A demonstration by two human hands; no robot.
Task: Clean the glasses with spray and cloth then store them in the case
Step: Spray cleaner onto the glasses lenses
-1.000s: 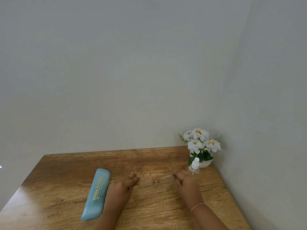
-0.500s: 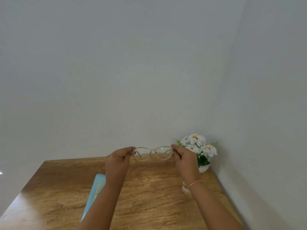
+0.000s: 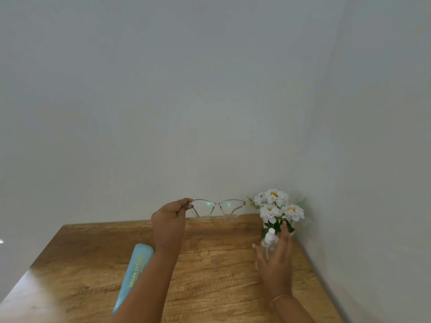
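A long light-blue glasses case (image 3: 134, 271) lies on the brown wooden table (image 3: 210, 264). The right hand (image 3: 276, 264), fingers straight and spread, is just beside the small clear spray bottle (image 3: 269, 241). The left hand (image 3: 169, 220) pinches one end of the clear-framed glasses (image 3: 218, 207) up in the air, near white flowers (image 3: 277, 206).

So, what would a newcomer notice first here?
The clear-framed glasses, pinched at one end by the left hand, held up over the far edge of the wooden table. Next, the right hand, fingers spread at the spray bottle beside the white flowers in the far right corner. A blue case lies at left.
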